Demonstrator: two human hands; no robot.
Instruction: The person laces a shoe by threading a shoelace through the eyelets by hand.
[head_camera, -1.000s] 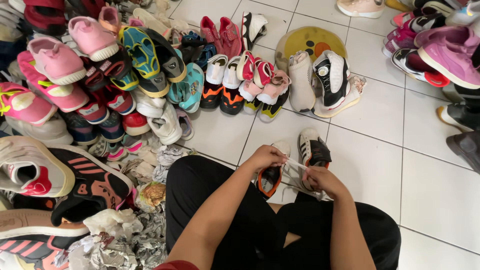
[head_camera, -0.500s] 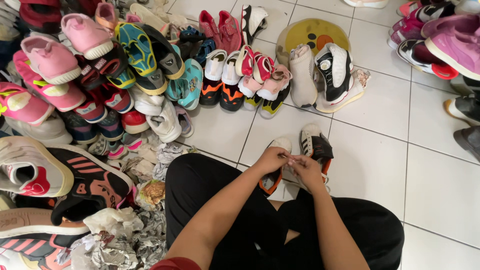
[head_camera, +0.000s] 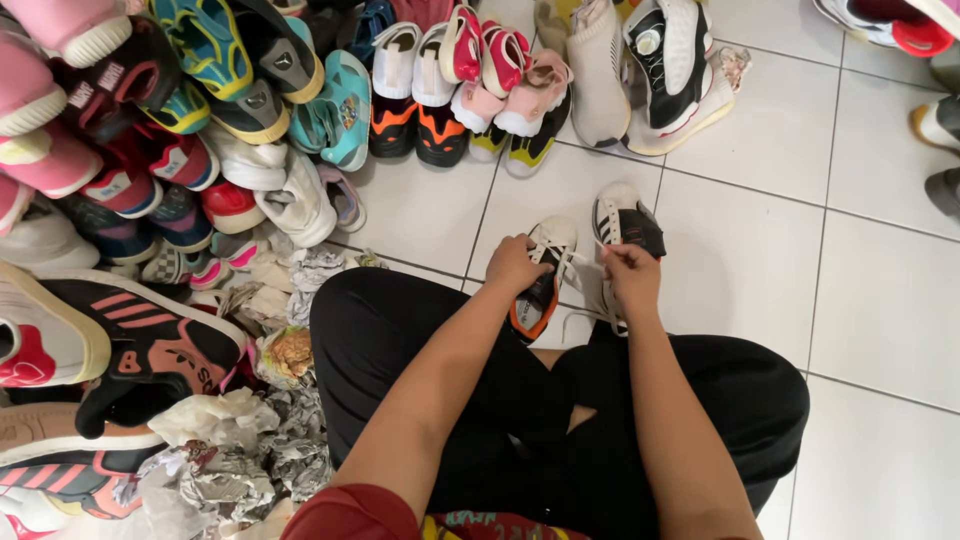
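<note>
I sit cross-legged in black trousers on a white tiled floor. Two small black-and-white sneakers stand side by side just beyond my knees. The left sneaker (head_camera: 545, 272) has an orange lining and white laces. My left hand (head_camera: 512, 262) is closed on that sneaker's laces. The right sneaker (head_camera: 622, 228) has a white toe cap, and my right hand (head_camera: 630, 275) pinches a white lace (head_camera: 583, 290) at its near end. A loose lace trails over the tile between the two shoes.
A big heap of children's shoes (head_camera: 200, 110) fills the left and far side, pink, teal, red and white. Larger black-and-coral sneakers (head_camera: 150, 350) lie at my left. Crumpled paper wads (head_camera: 250, 450) sit by my left thigh. More shoes (head_camera: 900, 25) lie at the far right.
The camera has tilted down and nearer. My hands have moved slightly apart, the left settling on the left sneaker and the right on the right sneaker, still working the laces.
</note>
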